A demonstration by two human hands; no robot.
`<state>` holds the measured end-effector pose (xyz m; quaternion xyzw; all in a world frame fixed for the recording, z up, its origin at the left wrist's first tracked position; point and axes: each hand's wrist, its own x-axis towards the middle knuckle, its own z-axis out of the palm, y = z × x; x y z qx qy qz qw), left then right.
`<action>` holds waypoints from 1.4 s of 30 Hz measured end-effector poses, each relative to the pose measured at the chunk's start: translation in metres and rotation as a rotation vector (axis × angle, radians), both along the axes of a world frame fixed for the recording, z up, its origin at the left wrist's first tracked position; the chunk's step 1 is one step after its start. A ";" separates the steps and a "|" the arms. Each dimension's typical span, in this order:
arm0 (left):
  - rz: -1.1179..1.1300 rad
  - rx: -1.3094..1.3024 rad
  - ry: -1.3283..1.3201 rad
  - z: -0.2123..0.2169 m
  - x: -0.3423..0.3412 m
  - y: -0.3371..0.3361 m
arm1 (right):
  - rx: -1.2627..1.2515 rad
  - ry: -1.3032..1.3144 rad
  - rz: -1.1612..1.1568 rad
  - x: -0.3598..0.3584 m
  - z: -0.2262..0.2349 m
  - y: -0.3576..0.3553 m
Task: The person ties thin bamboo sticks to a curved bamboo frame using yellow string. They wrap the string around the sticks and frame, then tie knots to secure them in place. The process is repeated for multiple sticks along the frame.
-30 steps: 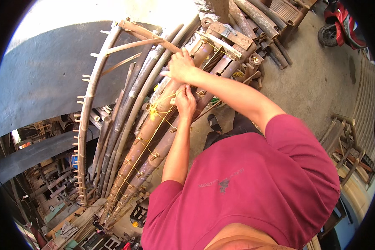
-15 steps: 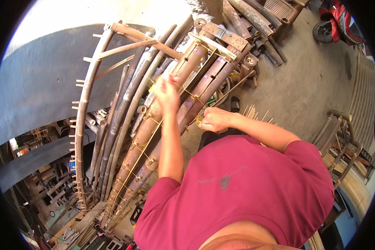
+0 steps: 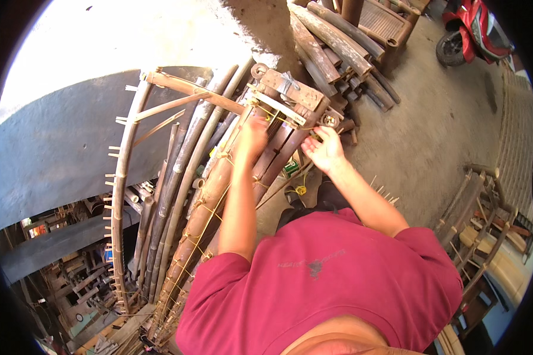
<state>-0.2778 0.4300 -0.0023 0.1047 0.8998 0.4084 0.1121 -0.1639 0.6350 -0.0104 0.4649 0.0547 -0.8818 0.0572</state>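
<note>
The left hand (image 3: 251, 135) is pressing, fingers curled, on the bundle of bamboo poles (image 3: 219, 195) running from near left to far right, while the right hand (image 3: 324, 149) is pinching the yellow cord (image 3: 278, 116) by the wooden end block (image 3: 293, 90). The cord is looking thin; pulled unevenly, it is likely slipping off and letting the poles spread

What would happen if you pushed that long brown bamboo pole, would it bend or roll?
The bamboo pole is thick and straight, so it would probably stay stiff. It is round, so loose it might roll, but yellow cord seems to tie it to its neighbours, likely holding it. The left hand rests near its top.
</note>
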 end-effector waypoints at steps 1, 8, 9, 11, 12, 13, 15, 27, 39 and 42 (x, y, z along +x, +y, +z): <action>0.102 -0.085 0.049 -0.004 0.014 0.030 | 0.152 0.089 -0.125 -0.008 0.022 -0.006; 0.246 -0.333 0.235 -0.008 0.046 0.075 | 1.230 1.435 1.216 -0.109 0.129 -0.075; 0.209 -0.278 0.237 -0.013 0.041 0.071 | 1.650 1.642 1.208 -0.143 0.105 -0.076; 0.228 -0.170 0.225 0.004 0.035 0.076 | 2.691 1.216 1.308 -0.188 0.087 -0.059; 0.250 -0.113 0.212 0.020 0.036 0.091 | 2.946 1.229 1.287 -0.214 0.034 -0.046; 0.261 -0.101 0.206 0.017 0.041 0.086 | 2.432 1.333 1.471 -0.212 0.039 -0.049; 0.279 -0.070 0.210 0.011 0.038 0.080 | 1.288 1.503 1.327 -0.208 0.089 -0.044; 0.330 0.522 0.247 0.082 -0.038 0.074 | 1.698 1.397 1.269 0.005 0.002 0.046; 0.194 -0.422 0.376 0.046 -0.029 -0.097 | 1.957 1.222 1.075 0.079 0.009 -0.083; 0.371 -0.502 0.392 0.068 0.073 -0.183 | 1.066 1.227 1.429 0.121 -0.022 -0.164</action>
